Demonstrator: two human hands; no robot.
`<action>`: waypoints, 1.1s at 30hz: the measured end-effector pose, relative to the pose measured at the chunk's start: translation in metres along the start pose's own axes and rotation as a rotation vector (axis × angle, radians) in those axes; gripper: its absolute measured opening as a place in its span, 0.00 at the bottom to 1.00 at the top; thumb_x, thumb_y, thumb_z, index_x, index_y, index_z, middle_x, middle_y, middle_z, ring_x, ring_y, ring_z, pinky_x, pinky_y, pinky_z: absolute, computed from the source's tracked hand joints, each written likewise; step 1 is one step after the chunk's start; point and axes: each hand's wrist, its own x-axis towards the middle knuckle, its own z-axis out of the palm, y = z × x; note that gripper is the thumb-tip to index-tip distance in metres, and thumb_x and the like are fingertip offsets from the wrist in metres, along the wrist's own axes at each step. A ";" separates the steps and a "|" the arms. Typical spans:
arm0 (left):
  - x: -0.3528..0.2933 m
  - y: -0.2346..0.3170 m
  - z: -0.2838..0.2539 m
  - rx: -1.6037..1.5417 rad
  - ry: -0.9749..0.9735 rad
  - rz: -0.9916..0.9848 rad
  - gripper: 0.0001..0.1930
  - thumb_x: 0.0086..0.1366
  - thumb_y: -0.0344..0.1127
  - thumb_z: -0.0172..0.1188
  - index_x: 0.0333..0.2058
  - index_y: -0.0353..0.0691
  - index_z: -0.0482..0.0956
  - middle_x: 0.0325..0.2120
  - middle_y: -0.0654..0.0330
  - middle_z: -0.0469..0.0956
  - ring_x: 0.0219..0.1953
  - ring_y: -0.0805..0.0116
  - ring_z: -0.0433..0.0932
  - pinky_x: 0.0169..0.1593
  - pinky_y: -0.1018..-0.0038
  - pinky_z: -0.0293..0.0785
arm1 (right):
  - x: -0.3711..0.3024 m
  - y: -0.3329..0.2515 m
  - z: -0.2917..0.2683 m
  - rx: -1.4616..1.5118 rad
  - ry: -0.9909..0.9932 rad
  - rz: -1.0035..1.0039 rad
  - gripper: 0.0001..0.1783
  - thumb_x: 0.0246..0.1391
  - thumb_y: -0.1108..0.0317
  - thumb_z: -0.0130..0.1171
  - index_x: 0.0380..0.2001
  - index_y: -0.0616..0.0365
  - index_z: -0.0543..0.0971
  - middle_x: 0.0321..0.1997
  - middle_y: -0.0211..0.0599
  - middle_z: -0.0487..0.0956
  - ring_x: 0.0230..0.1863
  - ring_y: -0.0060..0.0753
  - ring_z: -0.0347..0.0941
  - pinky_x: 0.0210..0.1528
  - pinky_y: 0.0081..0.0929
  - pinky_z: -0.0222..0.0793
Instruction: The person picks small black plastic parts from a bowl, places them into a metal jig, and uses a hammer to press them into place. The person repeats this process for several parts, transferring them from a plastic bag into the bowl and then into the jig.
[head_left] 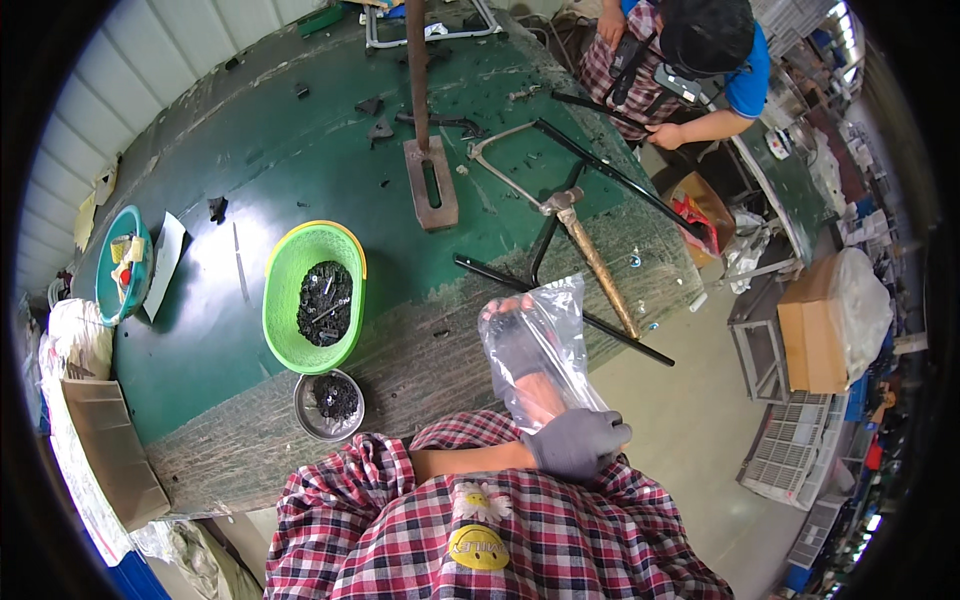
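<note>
My right hand (518, 348), in a grey glove with bare fingertips, is inside a clear plastic bag (568, 325). Its fingers look stretched out toward the bag's far end. Across the right wrist, my grey-gloved left hand (578, 445) is closed on the bag's near edge. The left forearm reaches over from the left and hides part of the right arm. Just beyond the bag lie black metal tubes (610, 340) joined in a frame, with a hammer (597, 268) resting over them.
A green basket (275, 310) and a metal bowl (305, 415) hold small black parts. A slotted metal block (432, 190) with an upright rod stands on the green table (210, 360). A teal basin (107, 270) is at the left. Another person (745, 90) works at the far right.
</note>
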 end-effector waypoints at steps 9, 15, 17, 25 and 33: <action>-0.042 -0.011 -0.082 -0.058 0.486 -0.411 0.11 0.61 0.24 0.55 0.43 0.35 0.80 0.34 0.59 0.82 0.34 0.72 0.79 0.39 0.75 0.76 | -0.003 0.029 -0.055 -0.757 0.245 0.629 0.09 0.66 0.61 0.52 0.37 0.53 0.76 0.35 0.31 0.76 0.31 0.23 0.71 0.36 0.22 0.71; -0.102 -0.012 -0.131 0.054 0.864 -0.660 0.12 0.60 0.18 0.49 0.39 0.31 0.80 0.28 0.61 0.79 0.27 0.77 0.74 0.32 0.80 0.71 | -0.022 0.030 -0.047 -1.014 0.216 0.621 0.09 0.66 0.69 0.48 0.37 0.58 0.78 0.32 0.32 0.77 0.31 0.24 0.72 0.36 0.20 0.71; -0.112 0.005 -0.132 -0.025 0.898 -0.768 0.13 0.58 0.16 0.51 0.39 0.31 0.80 0.28 0.60 0.77 0.24 0.76 0.73 0.29 0.79 0.71 | -0.051 0.021 0.009 -0.755 0.271 0.601 0.10 0.67 0.71 0.48 0.34 0.59 0.78 0.28 0.32 0.76 0.29 0.25 0.72 0.35 0.20 0.72; -0.130 0.067 -0.100 -0.205 1.149 -0.404 0.25 0.59 0.22 0.55 0.57 0.32 0.70 0.55 0.55 0.71 0.60 0.63 0.70 0.68 0.67 0.58 | -0.108 -0.028 0.097 -0.205 0.305 0.436 0.05 0.65 0.76 0.53 0.38 0.68 0.75 0.40 0.41 0.75 0.37 0.31 0.72 0.40 0.21 0.76; -0.200 0.054 -0.074 -1.483 1.161 0.005 0.26 0.73 0.50 0.50 0.58 0.34 0.70 0.57 0.52 0.73 0.60 0.58 0.71 0.65 0.60 0.65 | -0.155 0.067 0.160 -0.978 -0.506 0.550 0.09 0.69 0.71 0.46 0.36 0.61 0.74 0.38 0.30 0.73 0.36 0.21 0.66 0.41 0.20 0.64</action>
